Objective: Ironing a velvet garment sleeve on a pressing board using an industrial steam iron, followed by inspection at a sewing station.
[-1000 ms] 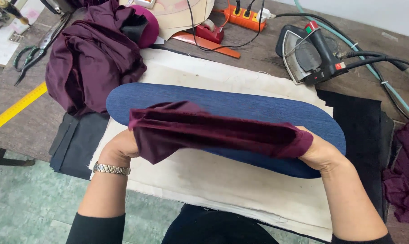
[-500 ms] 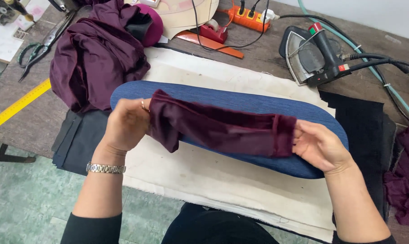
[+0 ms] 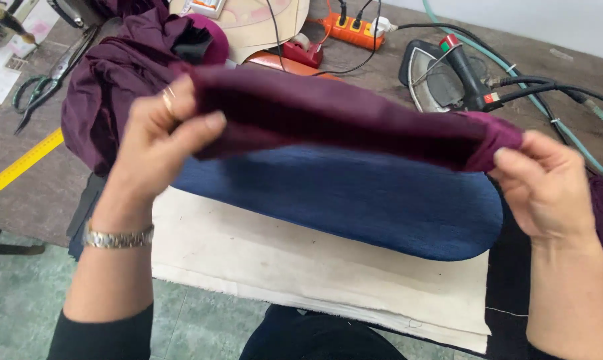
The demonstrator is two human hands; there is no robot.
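I hold a long folded strip of dark maroon fabric [image 3: 341, 120] stretched between both hands, lifted above an oval blue padded pressing board [image 3: 355, 200]. My left hand [image 3: 158, 143] pinches the strip's left end between thumb and fingers; it wears a ring and a metal wristwatch. The strip's right end is bunched in the grip of my right hand [image 3: 545, 187]. The strip hides the far edge of the blue board.
The board lies on a cream cloth [image 3: 301, 267] over a dark mat. A heap of maroon fabric [image 3: 115, 80] lies at the back left, with scissors [image 3: 48, 80] and a yellow ruler [image 3: 18, 167] beside it. An iron [image 3: 448, 77] with hoses rests back right, behind an orange power strip [image 3: 358, 30].
Both hands have raised the maroon strip off the blue board and pulled it out longer and tauter. The view has also closed in on the hands.
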